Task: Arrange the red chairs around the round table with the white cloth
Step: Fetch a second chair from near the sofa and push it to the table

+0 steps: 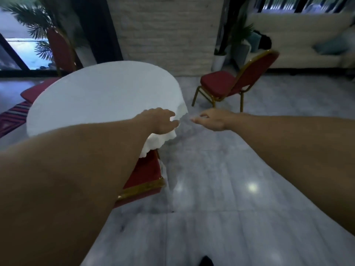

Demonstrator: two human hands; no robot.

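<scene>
Both hands, left (pixel 160 120) and right (pixel 210 120), reach out empty and loosely spread, a red chair (pixel 230 81) standing well beyond them, right of the table (pixel 96 96).

The round table (pixel 99 100) wears a matt white cloth with a scalloped hem. Right of it, a chair (pixel 230 83) has red fabric padding on a shiny gold metal frame. The floor (pixel 221 179) — pale marble-look tiles — is glossy.
</scene>
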